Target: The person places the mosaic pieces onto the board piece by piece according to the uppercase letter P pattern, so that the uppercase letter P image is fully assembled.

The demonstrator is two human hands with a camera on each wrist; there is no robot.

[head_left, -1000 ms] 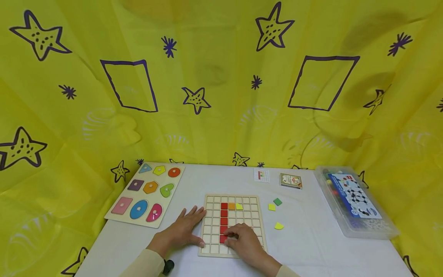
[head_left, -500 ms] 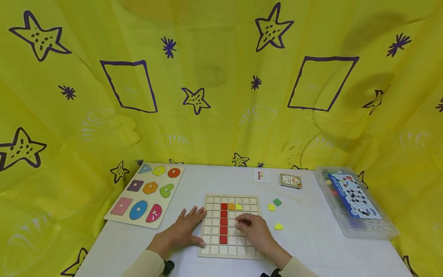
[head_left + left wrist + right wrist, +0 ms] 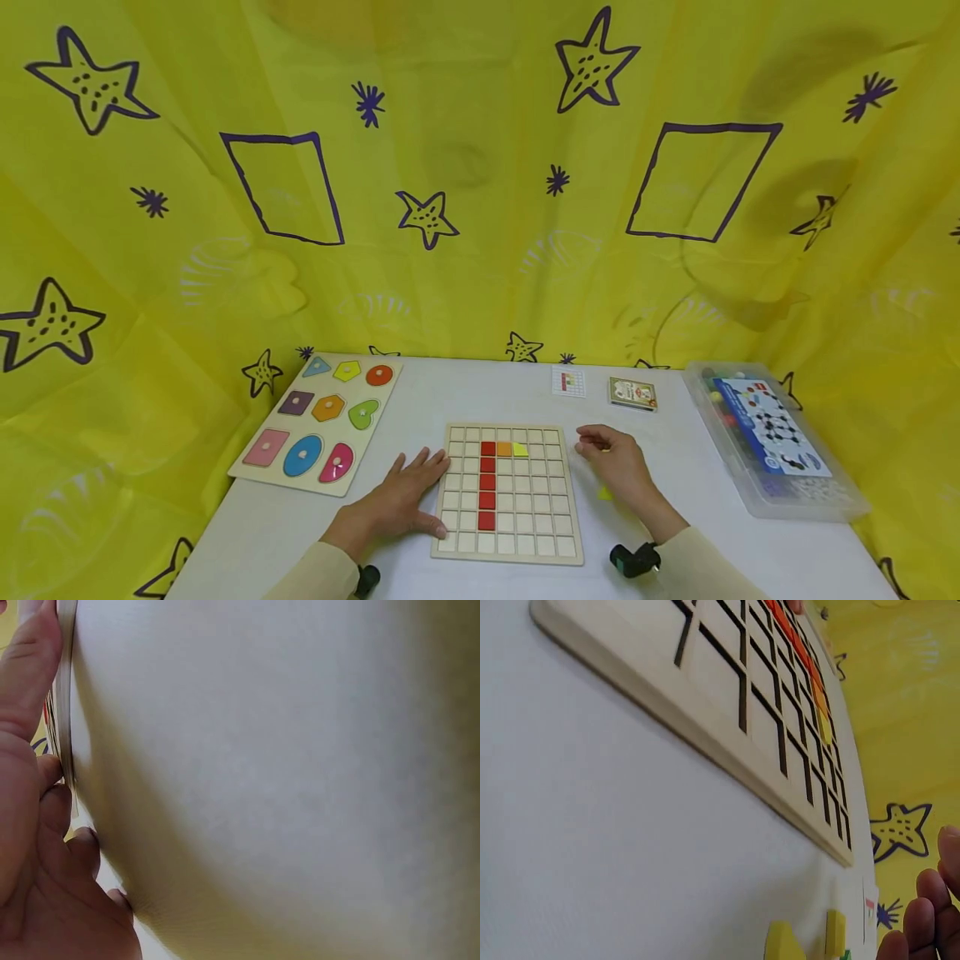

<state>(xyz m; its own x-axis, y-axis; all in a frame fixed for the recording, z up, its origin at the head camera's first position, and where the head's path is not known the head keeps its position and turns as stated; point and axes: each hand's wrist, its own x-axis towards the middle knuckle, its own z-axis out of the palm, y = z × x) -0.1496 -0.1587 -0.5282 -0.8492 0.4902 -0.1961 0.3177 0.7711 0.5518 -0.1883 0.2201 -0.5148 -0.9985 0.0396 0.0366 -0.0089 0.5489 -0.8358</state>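
A wooden grid board lies on the white table. In its cells stand a column of red tiles, an orange tile and a yellow tile with one rounded corner. My left hand rests with spread fingers at the board's left edge, thumb on its lower corner. To the right of the board, my right hand hovers over the loose pieces, fingers loosely bent, nothing seen between them. Below it in the right wrist view lie a yellow fan-shaped tile, a yellow tile and a sliver of green tile.
A knobbed shape puzzle lies at the left. Behind the board are a pattern card and a small card box. A clear plastic case with a blue-labelled sheet stands at the right. A yellow curtain hangs behind the table.
My right hand has left the lowest red tile and moved up and right, off the board, to the loose tiles, partly covering them. The left hand stays at the board's edge.
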